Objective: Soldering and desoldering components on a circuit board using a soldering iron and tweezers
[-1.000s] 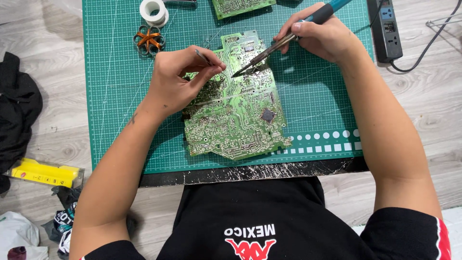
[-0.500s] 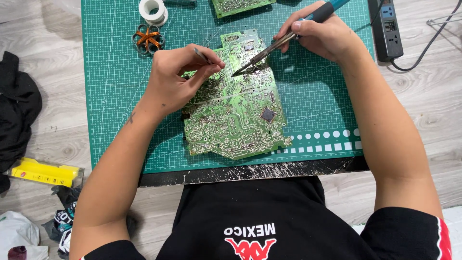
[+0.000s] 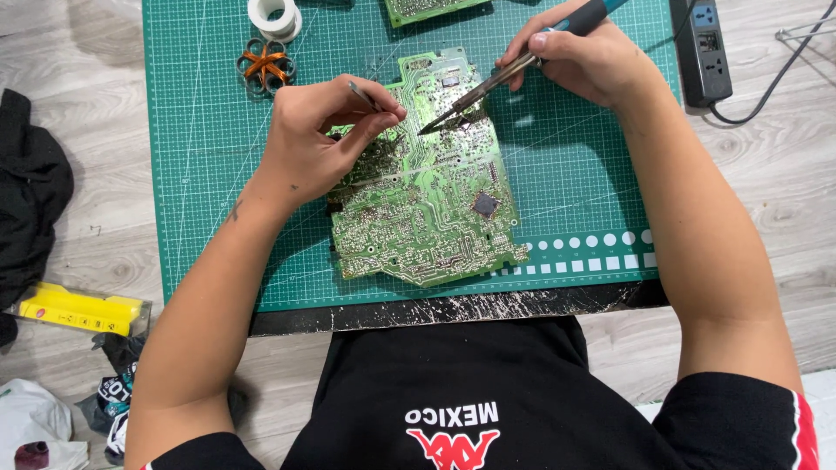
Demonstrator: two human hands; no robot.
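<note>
**A:** What was closest to the person?

**B:** The front edge of the green cutting mat (image 3: 209,218), scratched and worn. On the mat, just past this edge, a green circuit board (image 3: 427,200) lay flat with its solder side up.

**A:** And the hands?

**B:** The left hand (image 3: 318,139) rested on the left part of the board. Its fingers were pinched on a thin wire (image 3: 361,94), near the board's upper middle. The right hand (image 3: 583,61) was closed around a soldering iron (image 3: 514,65), held like a pen. The tip pointed down and left, to the board's upper area, close to the left fingertips. I could not tell if the tip touched the board.

**A:** What was further away?

**B:** An orange and dark coil (image 3: 264,65), then a white roll of tape (image 3: 274,16). At the far right, beside the mat, a black power strip (image 3: 704,52) lay on the floor.
</note>
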